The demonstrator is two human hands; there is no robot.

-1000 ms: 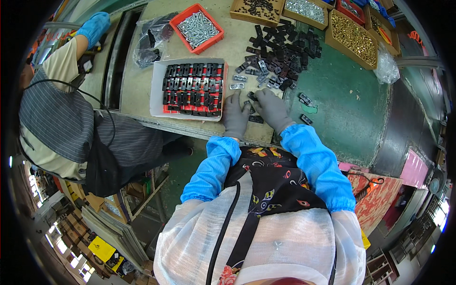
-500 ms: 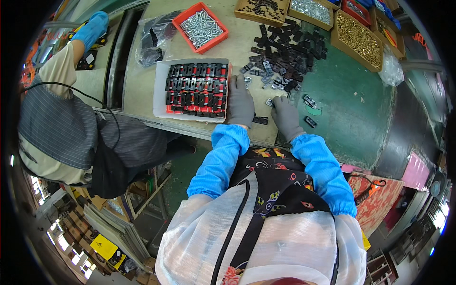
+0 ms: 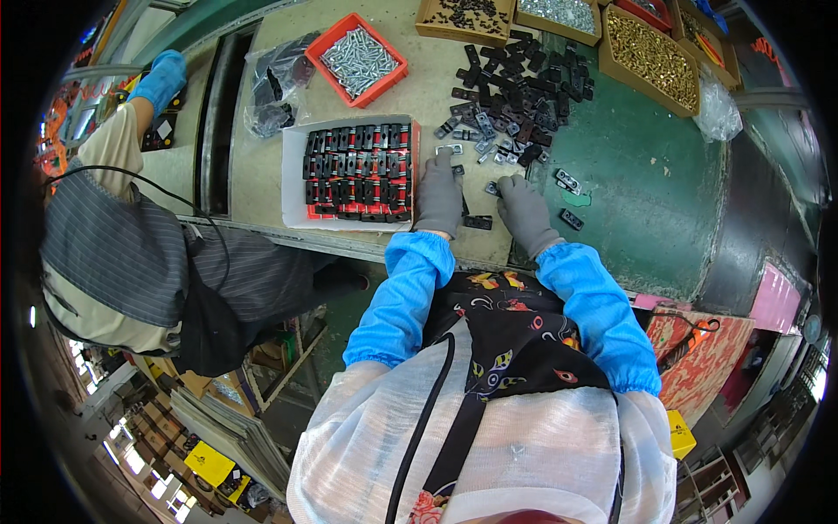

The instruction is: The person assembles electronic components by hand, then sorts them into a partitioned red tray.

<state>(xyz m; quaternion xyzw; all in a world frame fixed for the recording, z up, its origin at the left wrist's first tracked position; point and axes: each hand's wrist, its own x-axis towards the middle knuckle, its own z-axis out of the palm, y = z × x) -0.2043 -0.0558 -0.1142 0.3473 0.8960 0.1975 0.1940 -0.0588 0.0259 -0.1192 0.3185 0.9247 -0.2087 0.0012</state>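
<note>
My left hand [image 3: 439, 196], in a grey glove, is beside the right wall of a white box [image 3: 297, 210]. Its fingers are bent together on a small silver metal plate [image 3: 458, 169] at their tips. Just beyond them lies another silver plate [image 3: 449, 149]. My right hand [image 3: 526, 215], also gloved, pinches a small metal plate [image 3: 492, 188] between fingertips and thumb. Between my hands a black plate [image 3: 477, 222] rests flat on the bench. Rows of black fittings [image 3: 360, 163] on red fill the white box. A loose pile of black plates [image 3: 524, 96] is spread beyond my hands.
An orange-red tray [image 3: 358, 96] of screws stands behind the white box. Open boxes of black parts [image 3: 497, 35], silver parts [image 3: 594, 35] and brass-coloured parts [image 3: 690, 105] line the far edge. Two plates [image 3: 569, 182] lie on the green surface. A person [image 3: 113, 253] is at my left.
The view has shifted slightly. My left hand has drawn back a little, with a silver plate shifting at its fingertips. The right hand keeps its pinch and has hardly moved.
</note>
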